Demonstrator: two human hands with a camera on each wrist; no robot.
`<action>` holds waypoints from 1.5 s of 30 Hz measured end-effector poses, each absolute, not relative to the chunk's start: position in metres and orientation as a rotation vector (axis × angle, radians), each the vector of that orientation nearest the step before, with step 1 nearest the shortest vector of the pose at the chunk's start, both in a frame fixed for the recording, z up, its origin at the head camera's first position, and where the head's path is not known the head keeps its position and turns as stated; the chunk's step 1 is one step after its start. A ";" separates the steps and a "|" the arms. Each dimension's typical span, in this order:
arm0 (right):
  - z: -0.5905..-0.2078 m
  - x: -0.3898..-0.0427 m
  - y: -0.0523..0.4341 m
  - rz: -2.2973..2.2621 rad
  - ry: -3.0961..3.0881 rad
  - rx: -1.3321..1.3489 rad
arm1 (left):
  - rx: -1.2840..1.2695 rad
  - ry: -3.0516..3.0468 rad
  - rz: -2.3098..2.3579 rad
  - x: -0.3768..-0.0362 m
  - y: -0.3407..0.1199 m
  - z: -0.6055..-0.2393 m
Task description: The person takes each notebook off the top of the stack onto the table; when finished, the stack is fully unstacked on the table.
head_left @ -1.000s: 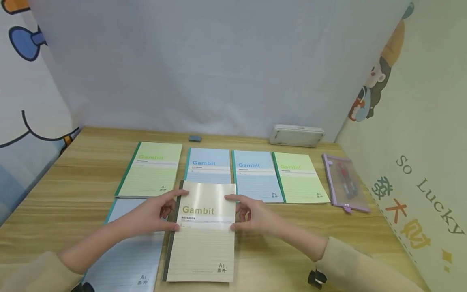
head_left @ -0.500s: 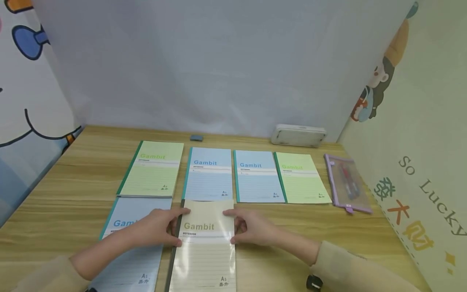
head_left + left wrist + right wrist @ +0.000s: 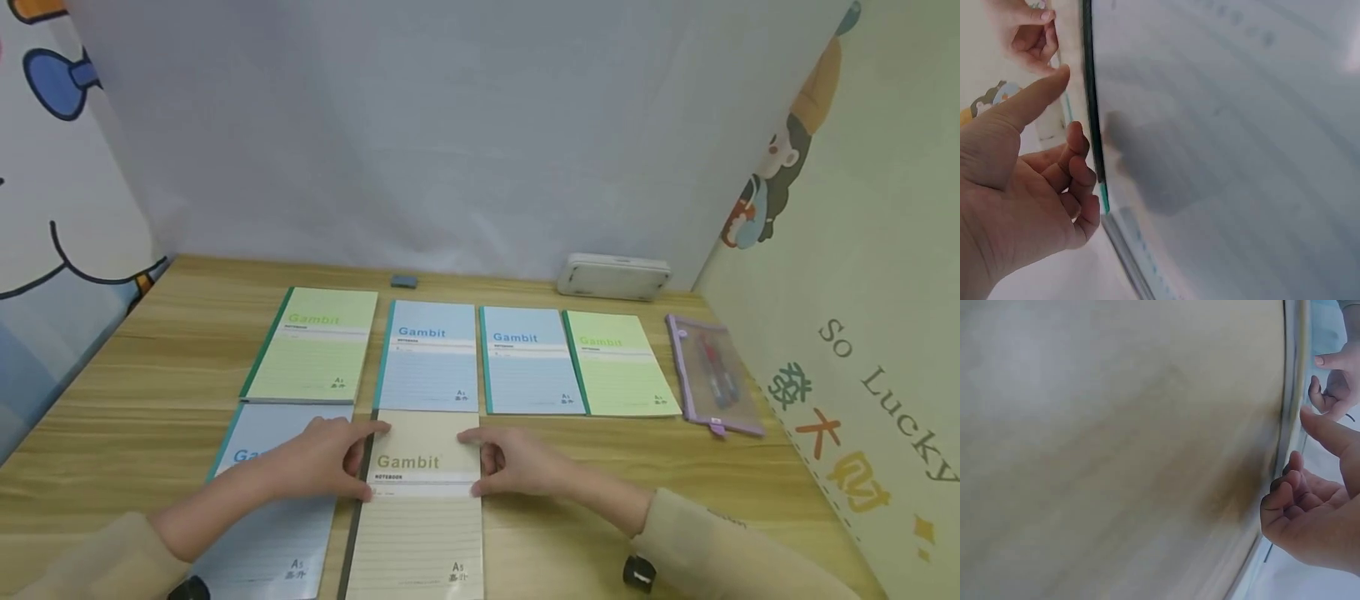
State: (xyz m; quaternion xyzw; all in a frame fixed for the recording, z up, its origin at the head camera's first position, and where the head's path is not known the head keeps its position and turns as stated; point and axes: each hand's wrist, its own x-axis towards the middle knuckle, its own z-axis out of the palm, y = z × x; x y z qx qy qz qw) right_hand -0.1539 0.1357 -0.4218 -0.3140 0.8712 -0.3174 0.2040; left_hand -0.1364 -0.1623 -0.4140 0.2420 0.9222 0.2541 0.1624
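Observation:
A cream Gambit notebook [image 3: 427, 533] with a dark spine lies flat near the front of the table, its top edge against the bottom edge of a blue notebook [image 3: 426, 358]. My left hand [image 3: 318, 458] grips its spine side, index fingertip on the cover and thumb at the edge. On the opposite edge my right hand [image 3: 525, 462] holds it the same way, the other fingers curled in. Under my left forearm lies another blue notebook [image 3: 277, 533], partly hidden. Both wrist views show the thumbs at the notebook's edges.
A green notebook [image 3: 311, 346] lies at the back left. Right of the middle are another blue notebook [image 3: 531, 362] and a green one [image 3: 621, 367]. A purple-edged mesh pouch [image 3: 716, 375] with pens, a white case [image 3: 615, 277] and a small grey-blue block [image 3: 403, 282] lie farther out.
Both hands have brought the cream notebook down and toward the front, off the blue notebook it overlapped. Over the last half second it has barely moved.

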 end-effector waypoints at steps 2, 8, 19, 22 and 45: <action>-0.417 -0.156 0.135 -0.893 2.426 -0.867 | 0.715 2.623 0.745 -0.141 -0.165 -0.408; -0.394 -0.166 0.128 -0.850 2.487 -0.894 | 0.805 2.642 0.761 -0.155 -0.176 -0.385; -0.357 -0.199 0.104 -0.811 2.560 -0.970 | 0.835 2.800 0.762 -0.191 -0.218 -0.360; -0.352 -0.210 0.096 -0.777 2.574 -1.019 | 0.817 2.848 0.751 -0.204 -0.235 -0.358; -0.380 -0.265 0.023 -0.803 2.540 -1.052 | 0.511 2.895 0.771 -0.256 -0.305 -0.394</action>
